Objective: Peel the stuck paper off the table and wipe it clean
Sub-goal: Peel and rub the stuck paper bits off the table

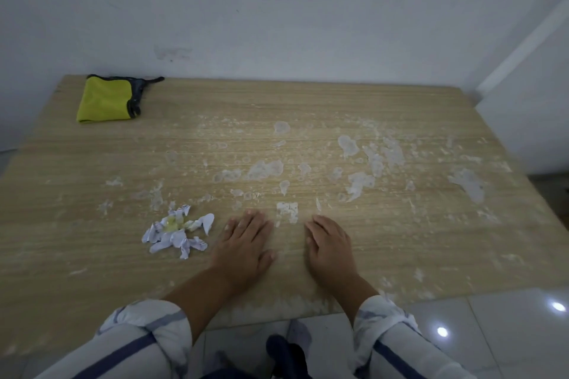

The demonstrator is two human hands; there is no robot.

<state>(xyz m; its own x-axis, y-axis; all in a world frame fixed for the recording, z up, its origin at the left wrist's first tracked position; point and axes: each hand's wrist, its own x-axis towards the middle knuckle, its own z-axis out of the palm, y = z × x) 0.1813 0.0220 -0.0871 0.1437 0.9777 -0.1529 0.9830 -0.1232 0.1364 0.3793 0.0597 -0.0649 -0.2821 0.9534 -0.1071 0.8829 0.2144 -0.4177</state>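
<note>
The table (92, 271) is a wide top with pale wood grain, and it stands against a wall. Over its middle and right part lie many whitish patches of stuck paper (358, 183). They look thin, flat and glued down, with ragged edges. I judge that they are weak and will tear into small bits, so it is better to lift a loose edge with a nail and pull low and slowly.

The cloth (104, 100), yellow with a dark border, lies folded at the far left corner, well apart from the hands. It looks soft and light, easy to take by any fold.

A pile of crumpled white scraps (177, 232) lies just left of the left hand (243, 243). This hand rests flat on the table, fingers straight, holding nothing. The right hand (329, 243) rests near it, fingers a little bent, also holding nothing. Just beyond the 2 hands, between their fingertips, is 1 small square patch (287, 212), the nearest piece to take.
</note>
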